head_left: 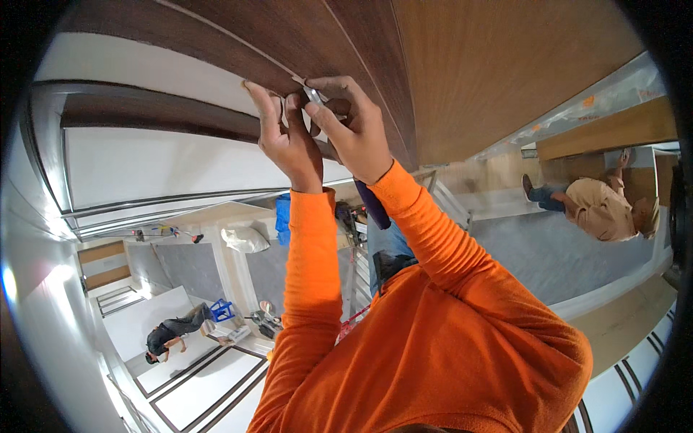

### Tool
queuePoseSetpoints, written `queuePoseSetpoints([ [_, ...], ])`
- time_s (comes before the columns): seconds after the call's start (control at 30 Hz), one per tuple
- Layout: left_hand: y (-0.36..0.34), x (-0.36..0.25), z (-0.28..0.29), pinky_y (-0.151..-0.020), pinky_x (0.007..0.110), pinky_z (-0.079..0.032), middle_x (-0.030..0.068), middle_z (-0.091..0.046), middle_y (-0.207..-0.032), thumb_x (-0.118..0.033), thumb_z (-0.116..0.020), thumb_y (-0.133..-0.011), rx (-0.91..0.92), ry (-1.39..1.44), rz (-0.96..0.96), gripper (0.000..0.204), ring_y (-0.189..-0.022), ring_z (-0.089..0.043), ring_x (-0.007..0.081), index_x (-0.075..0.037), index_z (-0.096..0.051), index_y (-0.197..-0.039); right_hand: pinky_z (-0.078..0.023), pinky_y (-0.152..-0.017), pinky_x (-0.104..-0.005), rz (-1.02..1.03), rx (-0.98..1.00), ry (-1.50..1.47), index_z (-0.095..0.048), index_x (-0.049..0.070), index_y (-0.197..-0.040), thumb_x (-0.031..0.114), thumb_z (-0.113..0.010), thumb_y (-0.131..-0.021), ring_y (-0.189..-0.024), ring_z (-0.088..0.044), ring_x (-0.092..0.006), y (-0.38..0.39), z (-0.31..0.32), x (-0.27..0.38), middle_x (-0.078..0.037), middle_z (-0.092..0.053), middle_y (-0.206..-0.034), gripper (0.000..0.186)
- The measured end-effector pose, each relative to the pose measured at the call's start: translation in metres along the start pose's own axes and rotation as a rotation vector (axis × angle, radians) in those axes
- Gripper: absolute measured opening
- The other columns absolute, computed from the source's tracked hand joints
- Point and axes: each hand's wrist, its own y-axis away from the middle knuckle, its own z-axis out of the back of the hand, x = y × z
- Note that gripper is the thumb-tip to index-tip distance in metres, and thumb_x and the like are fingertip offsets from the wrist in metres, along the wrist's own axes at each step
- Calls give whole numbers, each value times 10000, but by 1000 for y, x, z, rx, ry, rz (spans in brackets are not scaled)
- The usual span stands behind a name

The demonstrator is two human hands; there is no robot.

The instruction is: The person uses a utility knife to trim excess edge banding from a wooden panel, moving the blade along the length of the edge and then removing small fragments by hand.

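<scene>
My right hand [354,133] is closed around a small silver metal piece [312,95], held against dark brown wood paneling [180,43] near the top of the view. My left hand [289,144] is just left of it, index finger raised to the wood edge and thumb apart from it, near the metal piece; its other fingers are partly hidden. Pale strips run along the dark boards, and a lighter brown wood panel [491,72] is at upper right. A dark purple item [372,206] shows below my right wrist, partly hidden by my sleeve.
A ladder [440,191] stands below me. A person in beige [599,209] works at the right; another in dark clothing [170,335] is at lower left beside a blue stool [222,310]. A white sack [245,238] and blue bundle [283,220] lie below.
</scene>
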Motion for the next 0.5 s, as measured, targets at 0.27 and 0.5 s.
queuePoseSetpoints([
  [0.27,1,5,3,-1017,351,-503,224,-529,-1497,1,-554,-1021,23,20,7,625,-1255,-595,223,-44,-316,-1597,-592,-682,-296,-27,56,-4,-646,11,-1164,150,-756,-915,-815,-769,-194,3,9,-7,-151,-768,-962,306],
  [0.5,16,4,10,-927,265,-481,69,-691,-1205,32,-573,-1001,7,19,-4,662,-977,-586,117,-52,-311,-1603,-584,-650,-295,-79,27,43,-675,6,-1142,138,-754,-909,-772,-767,-194,21,10,3,-152,-766,-908,279],
])
